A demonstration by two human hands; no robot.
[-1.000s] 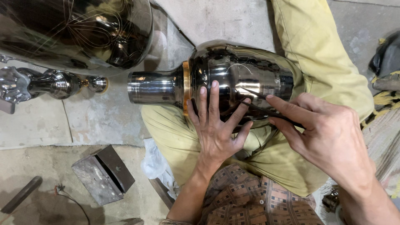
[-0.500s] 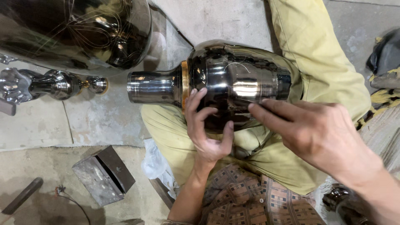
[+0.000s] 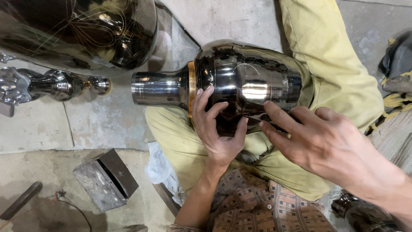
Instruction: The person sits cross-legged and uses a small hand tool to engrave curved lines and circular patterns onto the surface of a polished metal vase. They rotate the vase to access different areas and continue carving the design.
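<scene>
Polished metal vase (image 3: 240,83) on lap: likely heavy, rigid, slippery. Left hand (image 3: 216,124) fingers spread, cupping belly; right hand (image 3: 317,141) fingertips touching. Grip neck/belly.

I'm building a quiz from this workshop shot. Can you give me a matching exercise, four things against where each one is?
Things:
1 dark metal vase
2 left hand
3 grey metal block
4 small gold-banded knob

Places:
A on the floor at lower left
B lying across the lap
C left of the vase's neck
D cupping the vase's body near the gold ring

Pairs: 1-B, 2-D, 3-A, 4-C
</scene>
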